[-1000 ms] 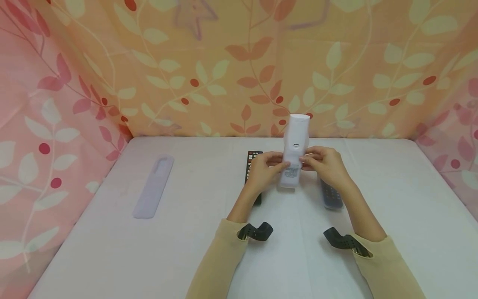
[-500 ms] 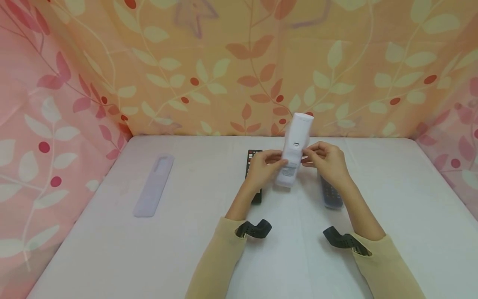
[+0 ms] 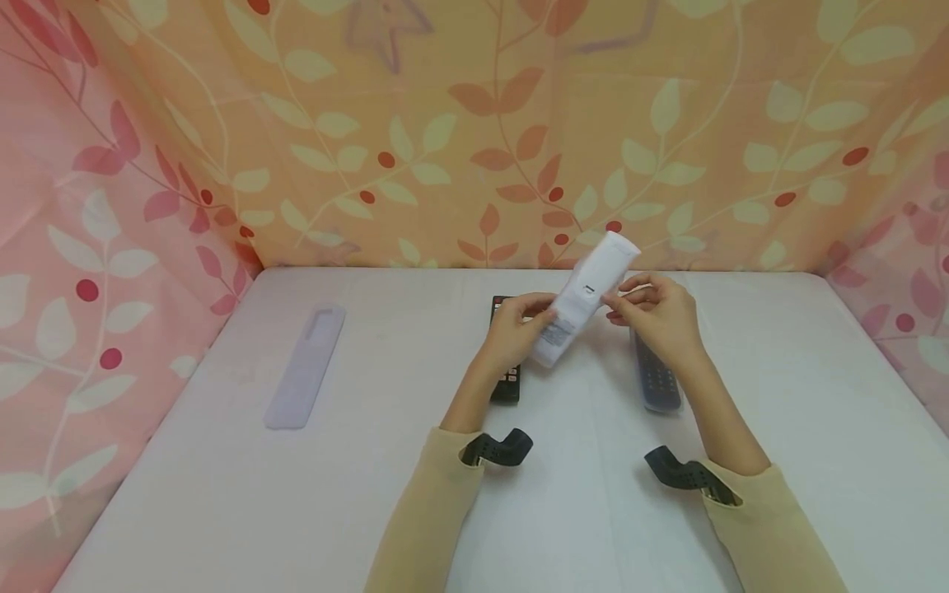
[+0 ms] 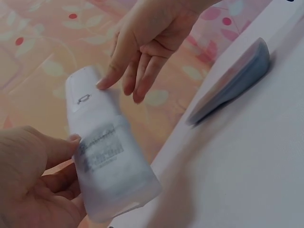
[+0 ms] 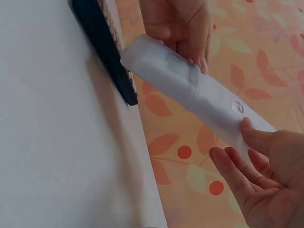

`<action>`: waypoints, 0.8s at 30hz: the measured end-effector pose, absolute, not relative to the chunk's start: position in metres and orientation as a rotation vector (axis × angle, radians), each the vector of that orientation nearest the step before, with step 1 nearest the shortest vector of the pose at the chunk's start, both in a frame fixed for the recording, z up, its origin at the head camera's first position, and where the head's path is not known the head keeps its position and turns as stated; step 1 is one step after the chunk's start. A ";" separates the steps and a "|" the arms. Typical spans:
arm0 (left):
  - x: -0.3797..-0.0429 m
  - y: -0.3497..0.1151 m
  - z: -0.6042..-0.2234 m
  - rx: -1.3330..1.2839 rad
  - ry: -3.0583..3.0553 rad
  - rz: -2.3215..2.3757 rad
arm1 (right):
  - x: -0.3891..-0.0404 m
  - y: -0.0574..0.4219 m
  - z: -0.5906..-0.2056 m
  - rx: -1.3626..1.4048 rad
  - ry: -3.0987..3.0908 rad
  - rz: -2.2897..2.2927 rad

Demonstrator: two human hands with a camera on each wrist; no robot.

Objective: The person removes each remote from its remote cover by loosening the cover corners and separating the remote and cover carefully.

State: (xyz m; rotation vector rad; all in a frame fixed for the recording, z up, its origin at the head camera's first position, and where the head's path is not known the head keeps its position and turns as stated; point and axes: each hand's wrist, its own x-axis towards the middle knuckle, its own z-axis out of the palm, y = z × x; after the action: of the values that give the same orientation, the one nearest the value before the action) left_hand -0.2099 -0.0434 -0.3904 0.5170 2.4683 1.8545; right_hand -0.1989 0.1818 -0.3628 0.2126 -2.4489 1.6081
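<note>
Above the table, a white remote control [image 3: 582,298] in a clear sleeve slants up to the right, its back with a printed label and small latch facing me. My left hand [image 3: 511,331] grips its lower end, thumb over the label side in the left wrist view. At its right edge by the latch, my right hand [image 3: 667,321] pinches it lightly; in the right wrist view the thumb lies on the back while other fingers curve loosely below. Behind my left hand lies a black remote [image 3: 507,389], partly hidden. A dark remote in a clear cover [image 3: 658,383] lies below my right hand.
Far to the left, a pale lilac phone case [image 3: 306,375] lies on the white table [image 3: 371,494]. A floral curtain [image 3: 415,198] hangs along the back edge and both sides. Black wrist cameras [image 3: 498,449] sit at both cuffs.
The white remote has gone from nearly upright to slanting, its top swung right and its lower end left. My left hand has shifted slightly left; the right has risen a little.
</note>
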 end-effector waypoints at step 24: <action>-0.213 -0.062 -0.381 0.546 2.428 1.702 | -0.201 0.203 -0.356 0.443 -2.517 1.565</action>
State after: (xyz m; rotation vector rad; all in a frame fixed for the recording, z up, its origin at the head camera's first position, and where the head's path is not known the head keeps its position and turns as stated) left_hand -0.2129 -0.0624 -0.3808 0.5461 2.4276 1.7022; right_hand -0.2011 0.2030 -0.3558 0.4425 -2.5171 1.5652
